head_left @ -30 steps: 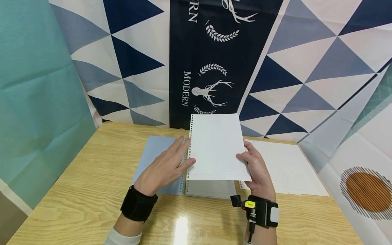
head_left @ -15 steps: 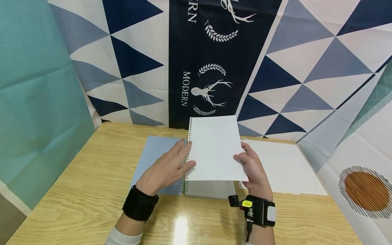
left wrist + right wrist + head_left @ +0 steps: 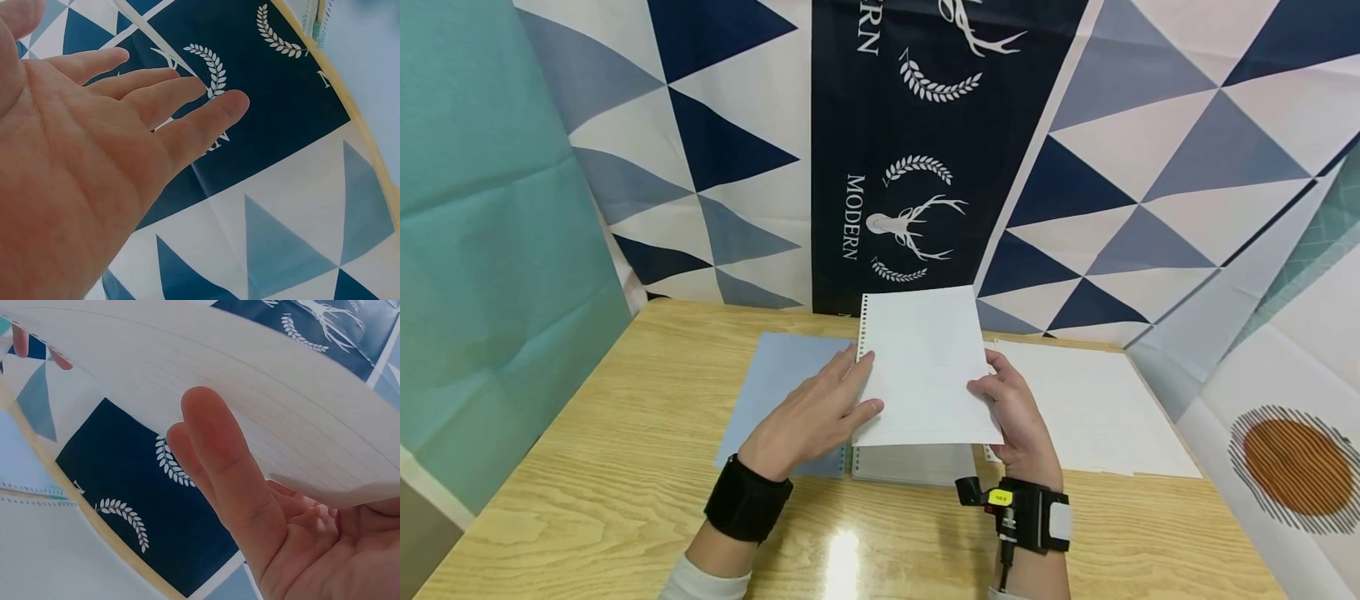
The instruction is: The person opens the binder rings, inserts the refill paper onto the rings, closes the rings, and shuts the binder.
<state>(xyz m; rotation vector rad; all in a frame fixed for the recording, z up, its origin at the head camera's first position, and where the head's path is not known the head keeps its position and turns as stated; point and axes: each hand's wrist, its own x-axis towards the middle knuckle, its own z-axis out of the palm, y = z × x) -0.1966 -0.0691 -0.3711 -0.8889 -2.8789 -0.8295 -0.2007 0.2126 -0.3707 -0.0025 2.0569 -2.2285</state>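
Note:
My right hand (image 3: 1018, 417) pinches a white punched loose-leaf sheet (image 3: 921, 367) at its lower right edge, with the thumb on top. Fingers (image 3: 209, 425) of that hand lie along its lined underside in the right wrist view. Whether it is one sheet or more, I cannot tell. My left hand (image 3: 808, 421) is at the row of holes on the left edge, its fingers extended; in the left wrist view its palm (image 3: 81, 162) faces the camera and holds nothing. Below the raised sheet lies an open notebook, with a blue cover (image 3: 782, 367) on the left and a paper stack (image 3: 913, 465).
More white sheets (image 3: 1090, 408) lie on the wooden table (image 3: 625, 433) at the right, their edges slightly offset. A patterned cloth (image 3: 737, 150) hangs behind the table, and a teal cloth (image 3: 497, 208) at the left.
The raised sheet and my right hand have shifted slightly left and down. My left hand has moved a little right and lower, staying beside the punched edge.

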